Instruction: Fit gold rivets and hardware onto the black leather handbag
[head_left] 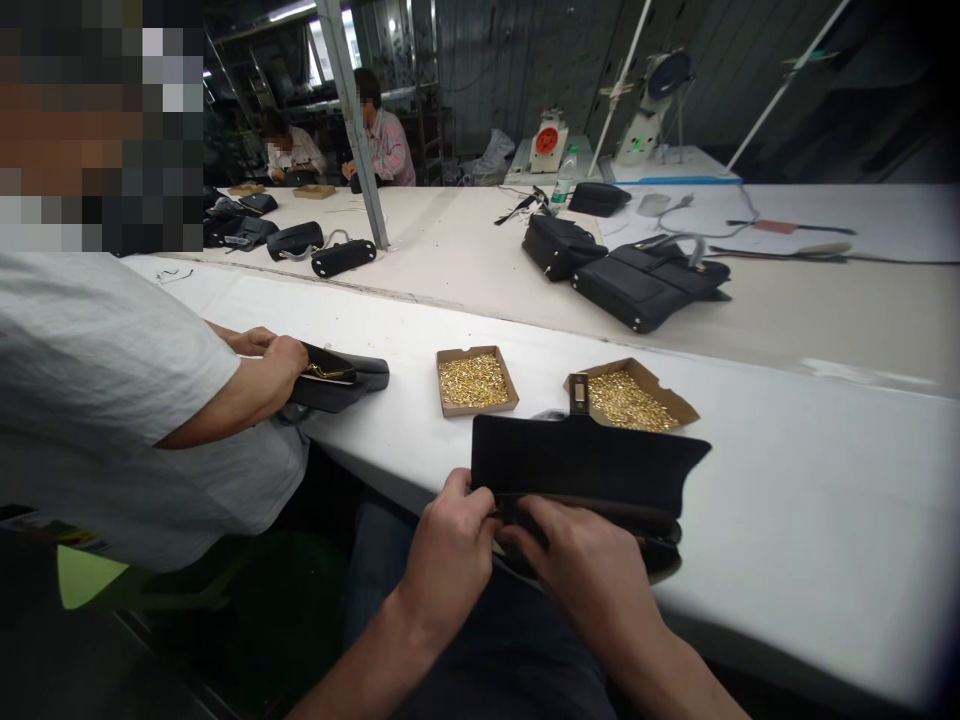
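Note:
A black handbag (589, 462) lies at the table's near edge with its flap raised, and a metal clasp plate (579, 393) shows on the flap's tab. My left hand (452, 530) is closed on the bag's left end, fingers curled over its rim. My right hand (585, 560) reaches into the bag's opening, fingers bent down and partly hidden inside; whether they pinch anything does not show. Just beyond the flap sits a cardboard tray of small gold metal pieces (630, 402). A second such tray of gold pieces (472, 382) stands farther left.
At my left a co-worker's hands (274, 365) hold another black bag (341, 385). Several finished-looking black bags (645, 285) rest on the far table, near a plastic bottle (564, 180) and sewing machines (549, 145). A metal post (352, 120) rises behind. Other people sit farther back.

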